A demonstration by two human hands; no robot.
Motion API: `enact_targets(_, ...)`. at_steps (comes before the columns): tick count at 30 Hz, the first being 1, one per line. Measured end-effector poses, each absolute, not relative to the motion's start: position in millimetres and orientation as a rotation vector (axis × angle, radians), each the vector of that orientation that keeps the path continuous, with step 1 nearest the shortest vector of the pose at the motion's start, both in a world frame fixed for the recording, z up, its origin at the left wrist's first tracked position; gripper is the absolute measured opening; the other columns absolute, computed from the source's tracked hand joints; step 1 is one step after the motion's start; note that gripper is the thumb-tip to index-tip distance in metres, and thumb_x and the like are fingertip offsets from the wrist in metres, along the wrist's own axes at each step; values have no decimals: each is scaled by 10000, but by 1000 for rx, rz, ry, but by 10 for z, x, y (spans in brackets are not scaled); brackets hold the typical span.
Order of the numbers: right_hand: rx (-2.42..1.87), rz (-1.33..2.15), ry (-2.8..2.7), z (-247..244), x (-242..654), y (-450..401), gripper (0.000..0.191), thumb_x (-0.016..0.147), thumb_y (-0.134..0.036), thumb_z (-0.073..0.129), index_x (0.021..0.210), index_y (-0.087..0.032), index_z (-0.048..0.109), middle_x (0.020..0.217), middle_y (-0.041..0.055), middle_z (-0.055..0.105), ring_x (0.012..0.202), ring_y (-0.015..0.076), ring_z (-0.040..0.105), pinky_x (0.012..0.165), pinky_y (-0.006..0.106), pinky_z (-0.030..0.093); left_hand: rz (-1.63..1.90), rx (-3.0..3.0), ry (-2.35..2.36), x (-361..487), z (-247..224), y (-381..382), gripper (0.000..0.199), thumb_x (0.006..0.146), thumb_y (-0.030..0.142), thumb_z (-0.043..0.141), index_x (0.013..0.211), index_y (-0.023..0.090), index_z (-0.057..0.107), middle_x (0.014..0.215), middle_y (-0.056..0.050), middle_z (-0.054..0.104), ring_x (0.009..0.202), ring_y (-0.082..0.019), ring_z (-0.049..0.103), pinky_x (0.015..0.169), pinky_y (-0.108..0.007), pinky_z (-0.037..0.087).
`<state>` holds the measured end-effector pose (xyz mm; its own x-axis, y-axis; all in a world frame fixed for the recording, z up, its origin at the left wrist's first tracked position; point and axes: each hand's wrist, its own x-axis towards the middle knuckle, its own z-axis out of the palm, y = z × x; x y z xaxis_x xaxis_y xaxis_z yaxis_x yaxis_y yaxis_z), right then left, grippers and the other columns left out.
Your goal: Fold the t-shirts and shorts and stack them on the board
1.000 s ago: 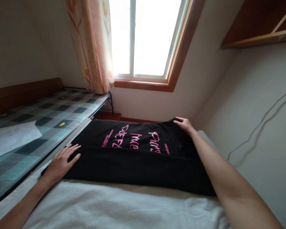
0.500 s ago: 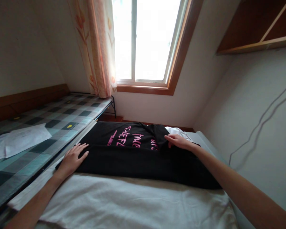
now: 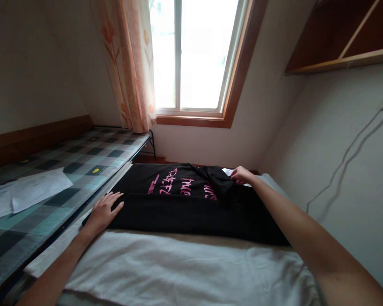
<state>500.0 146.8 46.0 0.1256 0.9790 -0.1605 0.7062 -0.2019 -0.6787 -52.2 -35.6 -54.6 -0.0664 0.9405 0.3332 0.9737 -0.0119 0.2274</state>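
Observation:
A black garment with pink lettering, which looks like a T-shirt (image 3: 191, 214), lies on a white sheet (image 3: 166, 263). Its near side is folded over in a long strip that covers part of the print. My left hand (image 3: 105, 210) rests on the shirt's left end with the fingers spread. Toward the far right, my right hand (image 3: 242, 175) pinches a bunched part of the black cloth, raised a little above the rest. Some white cloth shows just behind that hand.
On the left, a checked mattress (image 3: 79, 165) carries sheets of white paper (image 3: 41, 191). Behind the bed are a window (image 3: 199, 59) and a flowered curtain (image 3: 130, 72). A wooden shelf (image 3: 341, 61) hangs at upper right, and a cable (image 3: 344, 157) runs down the right wall.
My right hand has risen slightly and moved right and away from me, pulling the pinched cloth along. My left hand stays flat on the shirt's left end. The view has shifted slightly.

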Motion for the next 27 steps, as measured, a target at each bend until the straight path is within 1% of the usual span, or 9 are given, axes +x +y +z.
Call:
enact_targets(2,-2018,608,-1594,641,4949,1541,136,640,-78,715,765,-128,704,631,92,663,679,258,666,642,371,549,-609,-2085,-2159,-524,-548,-348,508,899,498,398,1277,224,599,1360,-67,584,1339,-275,437,1099,-467,342)
enact_targets(5,-1881,279,-1566,1025,4823,1624,246,781,-150,622,1008,-196,705,945,116,709,970,248,629,866,366,493,-587,-2080,-2176,-524,-547,-339,514,899,503,393,1280,225,598,1363,-59,582,1343,-268,434,1108,-459,331)
enact_targets(8,-1494,176,-1677,1370,4648,1544,292,847,-253,572,1109,-169,673,1038,113,685,968,218,599,892,366,465,-571,-2082,-2184,-522,-542,-339,518,901,495,391,1294,220,587,1369,-66,576,1349,-262,426,1116,-451,317)
enact_targets(11,-1353,435,-1976,1500,4519,1261,367,686,-381,761,978,-161,729,824,41,687,753,162,618,713,280,500,-558,-2087,-2191,-522,-535,-342,515,902,486,393,1298,218,583,1377,-73,568,1350,-261,422,1113,-450,319)
enact_targets(14,-1086,1284,-2499,1415,4543,958,667,660,-443,773,1258,-187,625,817,17,687,725,155,638,687,282,500,-540,-2092,-2211,-521,-522,-335,505,898,488,397,1294,236,582,1382,-66,563,1350,-262,422,1105,-458,321)
enact_targets(16,-1094,1470,-2501,1305,4652,854,735,707,-489,726,1347,-175,549,834,32,691,737,162,644,691,286,496,-537,-2086,-2231,-516,-505,-320,501,892,493,397,1282,242,587,1375,-68,567,1342,-272,428,1091,-472,330)
enact_targets(21,-1559,1019,-2429,1023,5018,878,782,659,-530,742,1303,-119,577,751,41,660,685,184,603,622,279,451,-605,-2058,-2239,-460,-409,-250,458,846,485,442,1170,233,648,1264,-80,632,1240,-285,515,1035,-451,388)
enact_targets(24,-1714,907,-2570,833,5112,827,649,646,-437,759,1218,-155,641,786,48,662,730,205,615,636,278,454,-686,-2041,-2166,-344,-290,-166,404,820,465,480,1095,245,679,1203,-70,658,1190,-289,533,1020,-447,396)
enact_targets(27,-1704,625,-2711,627,5106,677,547,670,-288,725,1206,-201,653,938,65,663,818,210,626,709,278,466,-785,-2116,-2111,-105,-107,2,372,818,469,494,1052,257,692,1167,-58,672,1148,-284,549,1013,-446,399)
